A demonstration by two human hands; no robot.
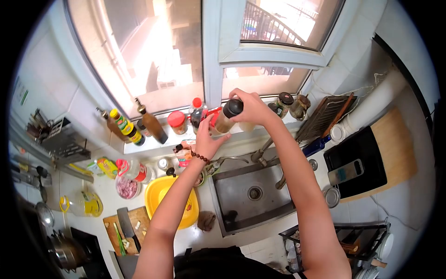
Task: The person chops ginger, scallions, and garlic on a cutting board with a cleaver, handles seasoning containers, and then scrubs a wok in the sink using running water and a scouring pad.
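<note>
My right hand [254, 109] grips a clear jar with a black lid [233, 108] around its top, above the windowsill. The jar tilts, and its lower part looks brownish. My left hand [209, 140], with a beaded bracelet at the wrist, is just left of and below the jar. Its thumb and fingers are apart, with the fingertips close to a red item [213, 114] partly hidden behind the jar. Beside that hand stand a dark sauce bottle with a red cap [197, 111] and a red-lidded jar [177, 122].
Brown bottles [152, 122] and lidded jars [284, 103] line the sill. Below are the sink [253, 223] with its faucet [232, 159], a yellow basin [155, 188], a bowl of meat [127, 188], and a cutting board [109, 223] carrying a cleaver [125, 222] and scallions.
</note>
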